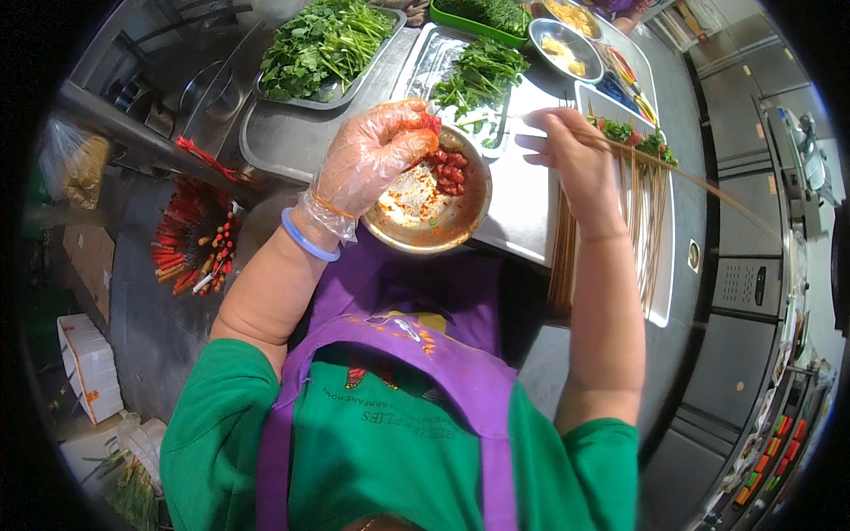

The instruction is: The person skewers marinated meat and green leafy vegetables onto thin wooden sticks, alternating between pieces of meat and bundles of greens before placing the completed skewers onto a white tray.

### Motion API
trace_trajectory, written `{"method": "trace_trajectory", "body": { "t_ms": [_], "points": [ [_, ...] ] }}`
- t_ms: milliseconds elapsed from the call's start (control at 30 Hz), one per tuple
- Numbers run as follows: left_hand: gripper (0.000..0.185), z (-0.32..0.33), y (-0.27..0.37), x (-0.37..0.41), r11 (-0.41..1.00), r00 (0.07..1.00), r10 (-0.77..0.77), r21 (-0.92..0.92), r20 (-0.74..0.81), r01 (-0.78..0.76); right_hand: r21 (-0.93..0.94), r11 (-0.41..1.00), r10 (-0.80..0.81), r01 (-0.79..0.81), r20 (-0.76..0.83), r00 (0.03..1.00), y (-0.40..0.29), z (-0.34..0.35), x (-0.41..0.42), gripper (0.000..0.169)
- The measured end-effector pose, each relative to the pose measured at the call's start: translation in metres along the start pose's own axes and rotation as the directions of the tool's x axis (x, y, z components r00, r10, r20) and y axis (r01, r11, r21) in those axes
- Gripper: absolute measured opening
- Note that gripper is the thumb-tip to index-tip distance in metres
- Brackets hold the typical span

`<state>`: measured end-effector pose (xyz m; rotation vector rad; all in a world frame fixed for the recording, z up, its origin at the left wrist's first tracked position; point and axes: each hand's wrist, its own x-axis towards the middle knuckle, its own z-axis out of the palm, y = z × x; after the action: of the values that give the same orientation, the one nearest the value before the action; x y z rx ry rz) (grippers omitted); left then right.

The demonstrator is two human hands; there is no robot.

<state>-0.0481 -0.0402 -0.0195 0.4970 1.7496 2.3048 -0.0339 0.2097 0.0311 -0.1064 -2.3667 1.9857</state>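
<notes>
My left hand (378, 149), in a clear plastic glove held by a rubber band, pinches a piece of red meat (430, 123) above the steel bowl (435, 247). Several chunks of marinated meat (453, 174) lie in the bowl, with red residue on its bottom. My bare right hand (574, 156) grips a long thin skewer (717, 192) that slants down to the right. Under and beside my right forearm, a white tray (663, 306) holds skewers threaded with meat and green leaves (621, 133). Bare skewers (562, 255) are bunched along that tray's left side.
Cut cilantro (481, 70) lies in a metal tray beyond the bowl; a larger heaped tray of cilantro (325, 46) stands at far left. Metal bowls with pale yellow slices (564, 54) are at the back. Red-handled skewers (192, 245) stand below left. Another person's arm (627, 21) shows at top right.
</notes>
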Motion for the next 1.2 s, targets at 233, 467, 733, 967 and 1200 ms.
{"method": "trace_trajectory", "body": {
  "t_ms": [233, 467, 733, 967, 1200],
  "points": [
    [0.020, 0.004, 0.000, -0.001, 0.973, 0.991, -0.136, -0.189, 0.007, 0.134, -0.166, 0.986, 0.056, -0.023, 0.197, 0.979, 0.012, -0.002, 0.047, 0.018],
    [0.022, 0.004, 0.009, 0.000, 0.975, 0.987, -0.157, -0.156, 0.038, 0.161, -0.061, 0.996, 0.071, -0.062, 0.169, 0.983, 0.023, 0.004, 0.079, 0.025],
    [0.023, 0.007, 0.011, 0.003, 0.975, 0.984, -0.173, -0.132, 0.052, 0.179, 0.001, 0.999, 0.035, -0.035, 0.125, 0.992, 0.034, 0.035, 0.091, 0.024],
    [0.025, 0.004, 0.013, 0.005, 0.978, 0.985, -0.154, -0.132, 0.071, 0.163, -0.030, 0.999, -0.021, 0.024, 0.091, 0.996, 0.041, 0.006, 0.102, 0.020],
    [0.024, 0.001, 0.012, 0.004, 0.973, 0.982, -0.184, -0.137, 0.033, 0.187, -0.162, 0.987, 0.000, 0.013, 0.084, 0.996, -0.003, -0.015, 0.087, 0.022]
  ]
}}
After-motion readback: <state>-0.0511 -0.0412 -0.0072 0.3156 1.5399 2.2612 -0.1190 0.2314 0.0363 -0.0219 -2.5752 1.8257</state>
